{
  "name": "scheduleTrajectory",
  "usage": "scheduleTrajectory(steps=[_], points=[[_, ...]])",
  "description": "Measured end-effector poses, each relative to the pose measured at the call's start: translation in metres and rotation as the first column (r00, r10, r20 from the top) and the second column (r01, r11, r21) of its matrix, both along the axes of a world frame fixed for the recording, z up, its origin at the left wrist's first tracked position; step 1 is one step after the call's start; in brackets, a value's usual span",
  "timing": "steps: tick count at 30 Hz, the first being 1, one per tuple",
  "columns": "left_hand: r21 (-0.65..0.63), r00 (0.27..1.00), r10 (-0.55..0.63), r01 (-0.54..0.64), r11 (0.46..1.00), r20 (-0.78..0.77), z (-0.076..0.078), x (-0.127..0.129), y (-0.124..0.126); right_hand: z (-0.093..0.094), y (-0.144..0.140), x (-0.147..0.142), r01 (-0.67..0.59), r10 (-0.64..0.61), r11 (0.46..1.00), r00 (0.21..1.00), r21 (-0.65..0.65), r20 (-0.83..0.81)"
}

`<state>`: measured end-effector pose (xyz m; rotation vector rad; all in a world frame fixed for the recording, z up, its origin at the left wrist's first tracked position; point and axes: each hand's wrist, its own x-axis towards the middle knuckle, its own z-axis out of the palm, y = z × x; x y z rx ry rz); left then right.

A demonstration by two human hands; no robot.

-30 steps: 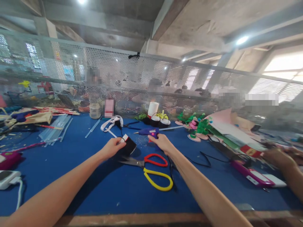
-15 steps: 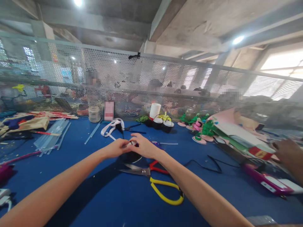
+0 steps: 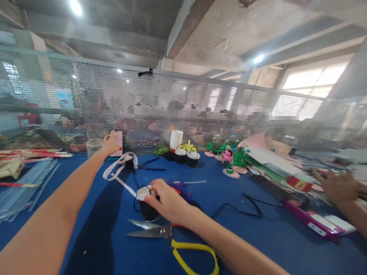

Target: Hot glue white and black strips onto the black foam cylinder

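My left hand [image 3: 110, 144] reaches to the far edge of the table, its fingers at the screen of a smartphone [image 3: 119, 136] propped upright against the mesh. Near the middle, my right hand [image 3: 168, 200] grips the side of a small black bucket [image 3: 146, 211] with a white top and a thin black wire handle. Just in front of the bucket lie large scissors [image 3: 156, 231], blades apart, with a yellow handle loop showing under my right forearm. A white ribbon [image 3: 124, 182] trails from behind toward the bucket. Beyond my right hand, a blue glue gun [image 3: 179, 186] is partly covered.
Two similar buckets [image 3: 180, 154] and a stack of white cups [image 3: 176, 139] stand at the back. Green and pink craft figures [image 3: 240, 156] are right of them. Clear strips [image 3: 31, 183] lie left. A purple power strip [image 3: 312, 219] and a co-worker's hand [image 3: 336, 187] are at right.
My left hand has left the bucket and moved forward to the phone. My right hand stays at the bucket, now gripping its side. The view has swung to the right.
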<state>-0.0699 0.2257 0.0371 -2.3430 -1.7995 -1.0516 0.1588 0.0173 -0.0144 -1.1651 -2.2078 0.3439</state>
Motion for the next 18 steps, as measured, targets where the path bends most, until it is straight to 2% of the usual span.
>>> scheduleTrajectory(steps=[6, 11, 13, 15, 17, 18], points=[[-0.012, 0.982, 0.174, -0.175, 0.985, -0.075, -0.004, 0.009, 0.019, -0.001, 0.000, 0.005, -0.020, 0.020, 1.000, 1.000, -0.005, -0.008], [-0.011, 0.981, 0.180, -0.181, 0.983, -0.074, -0.005, 0.007, 0.020, 0.001, 0.000, 0.005, -0.018, 0.018, 1.000, 1.000, -0.013, 0.007], [0.049, 0.984, 0.167, -0.164, 0.985, -0.060, -0.002, 0.007, 0.010, 0.001, 0.000, 0.005, -0.005, 0.005, 1.000, 1.000, -0.011, 0.013], [0.116, 0.988, 0.149, -0.144, 0.983, -0.034, 0.001, 0.012, -0.011, 0.001, -0.001, 0.004, -0.001, 0.001, 1.000, 1.000, 0.005, 0.017], [0.135, 0.995, 0.099, -0.098, 0.986, -0.004, 0.000, 0.020, -0.044, 0.000, -0.001, 0.002, 0.000, 0.000, 1.000, 1.000, 0.030, 0.022], [0.123, 1.000, 0.028, -0.029, 0.992, 0.006, -0.001, 0.026, -0.064, 0.000, -0.002, 0.001, -0.001, 0.000, 0.999, 1.000, 0.045, 0.028]])
